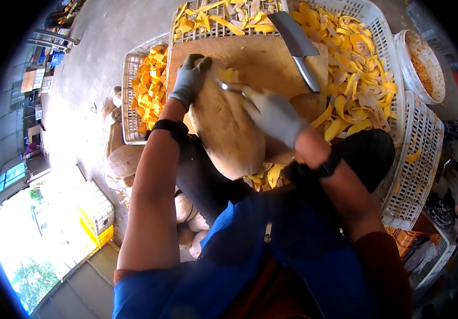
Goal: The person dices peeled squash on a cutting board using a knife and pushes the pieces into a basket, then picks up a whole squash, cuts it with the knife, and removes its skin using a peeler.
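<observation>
A large tan pumpkin point(221, 125), long in shape, leans from the cutting board point(253, 50) toward my lap. My left hand point(192, 80), in a grey glove, is wrapped around its far end and steadies it. In my gloved right hand point(276, 114) is a metal peeler point(231, 86), its head against the pumpkin near the far end. Yellow flesh shows at that spot, where skin is gone. A cleaver point(299, 48) lies on the board's right side, blade pointing away from me.
Left of the board stands a crate of orange pumpkin cubes point(131, 101). A white crate point(386, 32) full of peelings is on the right, with a bucket point(435, 74) beyond it. Whole pumpkins point(125, 162) lie on the floor at left.
</observation>
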### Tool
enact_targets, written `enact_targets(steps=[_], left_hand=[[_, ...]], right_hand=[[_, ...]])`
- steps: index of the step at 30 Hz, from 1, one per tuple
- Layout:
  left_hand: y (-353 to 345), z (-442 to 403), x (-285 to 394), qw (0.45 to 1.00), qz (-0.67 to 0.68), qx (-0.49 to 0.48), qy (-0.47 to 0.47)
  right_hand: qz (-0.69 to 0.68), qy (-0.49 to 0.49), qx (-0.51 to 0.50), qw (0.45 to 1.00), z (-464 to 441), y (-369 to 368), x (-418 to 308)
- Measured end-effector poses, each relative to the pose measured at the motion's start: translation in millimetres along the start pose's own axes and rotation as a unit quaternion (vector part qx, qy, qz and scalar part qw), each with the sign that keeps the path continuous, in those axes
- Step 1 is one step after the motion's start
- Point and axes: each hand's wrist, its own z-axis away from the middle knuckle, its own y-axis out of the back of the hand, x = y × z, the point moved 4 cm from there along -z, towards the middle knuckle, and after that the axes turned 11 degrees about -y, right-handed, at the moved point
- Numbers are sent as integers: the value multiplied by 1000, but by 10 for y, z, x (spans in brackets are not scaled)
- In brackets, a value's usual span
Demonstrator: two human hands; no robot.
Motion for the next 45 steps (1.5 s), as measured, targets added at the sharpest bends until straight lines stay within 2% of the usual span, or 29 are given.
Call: enact_targets(steps=[5,8,10,12,14,18,20,22,23,25,27,30,32,33,35,38,39,41,44,45], left_hand=[[-110,187,203,998,-33,-52,10],[-77,172,168,997,-73,-31,-12],[-32,154,86,1000,-12,-9,-15],[80,202,-134,999,12,26,-17],[178,105,-210,997,5,68,-45],[413,-7,-114,993,68,95,30],[524,-116,-157,994,59,90,20],[573,-284,-394,993,87,81,-11],[576,-272,-367,994,54,93,-10],[555,-267,-329,994,70,89,-5],[551,-206,-197,993,76,87,-5],[539,-355,-533,983,152,98,-20],[569,-274,-336,990,98,103,-26],[570,-233,-285,991,86,105,-15],[602,-207,-236,994,26,102,-23],[587,-279,-384,994,31,102,3],[582,-321,-456,995,33,94,4],[598,-264,-433,994,21,103,-1],[600,-377,-603,994,48,101,-1],[574,-341,-513,993,64,96,26]], right_hand=[[-34,-6,53,998,859,9,10],[-25,-9,29,999,1268,68,26],[-14,-22,-12,1000,1583,38,147],[-50,-42,-12,998,1600,13,209],[-76,-27,13,997,1469,39,236],[-102,54,32,993,1002,64,140],[-85,58,18,994,799,8,187],[-60,10,-46,997,566,301,86],[-47,-16,-78,996,423,465,13],[-1,-2,-64,998,40,605,-254],[22,23,-69,997,-475,418,-406],[92,36,-120,988,-1243,-180,-515],[116,24,-141,983,-1246,-201,-592],[129,15,-156,979,-1204,-199,-615],[102,99,-65,988,-716,-34,-562],[63,65,7,996,372,116,-335],[3,91,63,994,725,73,-183],[20,70,20,997,1223,8,138],[11,5,-20,1000,1308,46,478],[-24,-10,4,1000,1116,151,355]])
